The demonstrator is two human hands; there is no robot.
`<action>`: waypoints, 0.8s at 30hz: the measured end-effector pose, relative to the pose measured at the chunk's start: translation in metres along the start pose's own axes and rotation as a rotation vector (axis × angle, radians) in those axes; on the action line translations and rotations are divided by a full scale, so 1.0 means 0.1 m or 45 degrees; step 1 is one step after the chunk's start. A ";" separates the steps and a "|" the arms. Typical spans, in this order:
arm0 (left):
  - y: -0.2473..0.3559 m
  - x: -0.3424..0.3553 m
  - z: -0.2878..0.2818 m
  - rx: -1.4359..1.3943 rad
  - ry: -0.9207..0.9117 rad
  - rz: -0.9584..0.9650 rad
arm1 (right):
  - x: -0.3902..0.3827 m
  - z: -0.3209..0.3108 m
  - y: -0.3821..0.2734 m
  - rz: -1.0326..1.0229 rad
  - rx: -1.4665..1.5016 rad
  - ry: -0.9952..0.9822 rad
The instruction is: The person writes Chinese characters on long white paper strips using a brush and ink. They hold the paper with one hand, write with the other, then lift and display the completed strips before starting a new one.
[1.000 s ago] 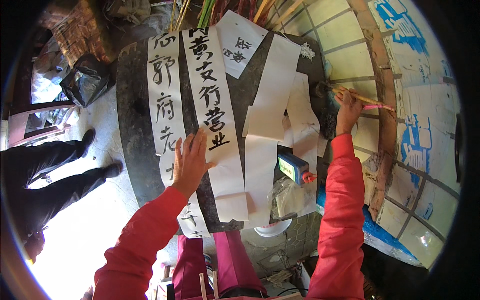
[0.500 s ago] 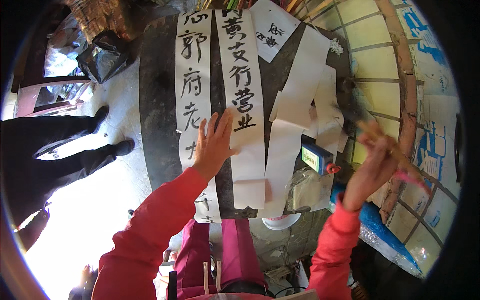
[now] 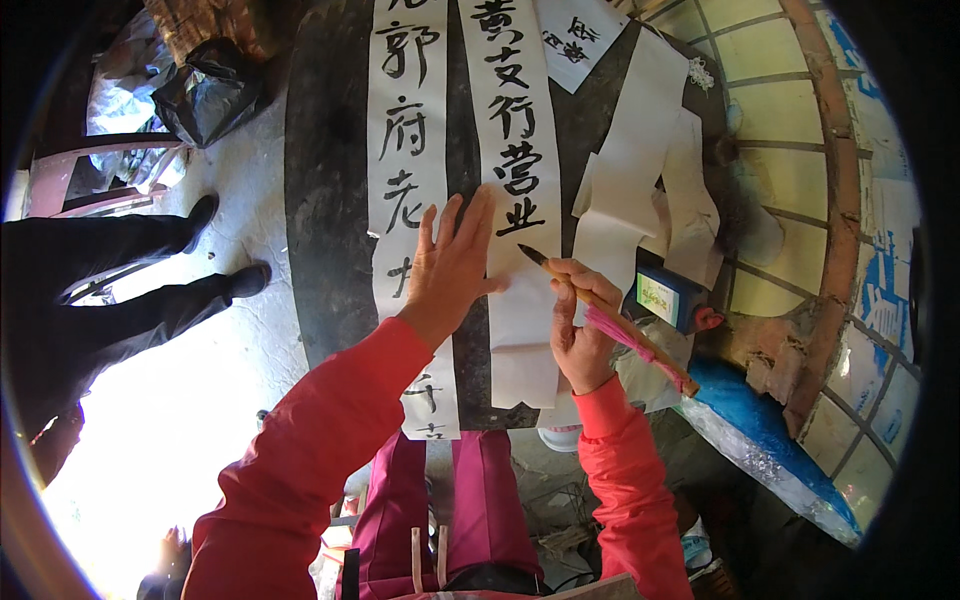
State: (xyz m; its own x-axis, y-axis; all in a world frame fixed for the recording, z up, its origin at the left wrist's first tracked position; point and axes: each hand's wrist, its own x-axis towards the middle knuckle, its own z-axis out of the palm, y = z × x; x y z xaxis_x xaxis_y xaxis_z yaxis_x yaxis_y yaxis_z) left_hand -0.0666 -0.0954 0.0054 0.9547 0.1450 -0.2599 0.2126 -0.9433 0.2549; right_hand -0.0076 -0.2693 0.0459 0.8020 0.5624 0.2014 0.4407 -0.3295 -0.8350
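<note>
My left hand (image 3: pixel 450 255) lies spread on two long white paper strips inked with black characters, the middle strip (image 3: pixel 519 344) and the left strip (image 3: pixel 425 335). My right hand (image 3: pixel 578 330) grips a wooden writing brush (image 3: pixel 630 333) with pink material round its handle. The brush's dark tip is over the middle strip, just below the last inked character, whether touching I cannot tell. More paper strips (image 3: pixel 637 130) overlap on the dark board (image 3: pixel 326 180) to the right, near a blue ink bottle (image 3: pixel 665 297) with a red cap.
A person in dark trousers (image 3: pixel 124 320) stands at the left. A black plastic bag (image 3: pixel 205 95) lies behind them. A tiled wall (image 3: pixel 775 110) runs along the right. Blue plastic-wrapped material (image 3: pixel 755 440) lies below it. A sheet (image 3: pixel 580 40) and thin sticks stand out at the top.
My right hand has brought the brush from the board's right edge leftward to the middle strip. My left hand stays pressed on the strips. The view has shifted.
</note>
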 end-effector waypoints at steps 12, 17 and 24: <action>-0.01 0.00 0.01 -0.002 -0.023 -0.001 | 0.01 0.07 0.11 -0.045 -0.041 -0.086; -0.01 0.00 0.01 -0.024 -0.038 -0.007 | 0.02 0.09 0.13 -0.050 -0.043 0.001; -0.02 0.00 0.00 -0.009 -0.019 0.010 | -0.02 0.10 0.01 0.006 0.001 -0.230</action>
State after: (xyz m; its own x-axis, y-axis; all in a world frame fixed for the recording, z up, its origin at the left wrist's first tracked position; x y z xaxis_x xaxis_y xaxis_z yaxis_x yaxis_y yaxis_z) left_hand -0.0672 -0.0933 0.0049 0.9531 0.1330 -0.2718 0.2066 -0.9423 0.2633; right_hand -0.0132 -0.2631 0.0392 0.7185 0.6879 0.1024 0.4369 -0.3319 -0.8360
